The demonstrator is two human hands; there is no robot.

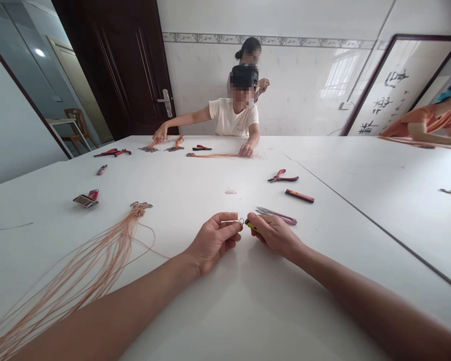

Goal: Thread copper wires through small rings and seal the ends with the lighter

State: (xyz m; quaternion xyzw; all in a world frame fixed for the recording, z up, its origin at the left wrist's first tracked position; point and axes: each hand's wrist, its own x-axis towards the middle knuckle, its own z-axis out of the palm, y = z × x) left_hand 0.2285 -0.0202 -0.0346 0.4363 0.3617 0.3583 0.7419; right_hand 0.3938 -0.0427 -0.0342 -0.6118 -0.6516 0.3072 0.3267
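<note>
Where the two sets of fingertips meet above the white table (225, 311), a small metal ring (241, 220) sits pinched between them; the left hand (214, 241) closes thumb and forefinger on it from one side, its other fingers curled into the palm; the right hand (272, 233) is closed too, wrapped around a small yellow-and-black tool (250, 225) whose tip shows just at the ring. Whether the tool's tip actually bites the ring is too small to tell.

Just beyond the right fingers lies a pair of pink-handled scissors (276, 215), almost touching the knuckles; farther out on that side rests a red-and-black bar-shaped tool (299, 196), and past it red-handled pliers (281, 176); a small clear piece (230, 191) lies straight ahead of the fingertips, well apart.

To the left of the left fingers a bundle of copper-coloured cords (93, 263) fans across the table, its clasped ends (141, 205) gathered at the far tip; one loose strand curves toward the left wrist; beyond the bundle sits a small grey-and-red device (86, 199).

At the far edge of the table a person in a white shirt (233, 118) presses both hands on more cords (214, 155), with another person standing behind.
</note>
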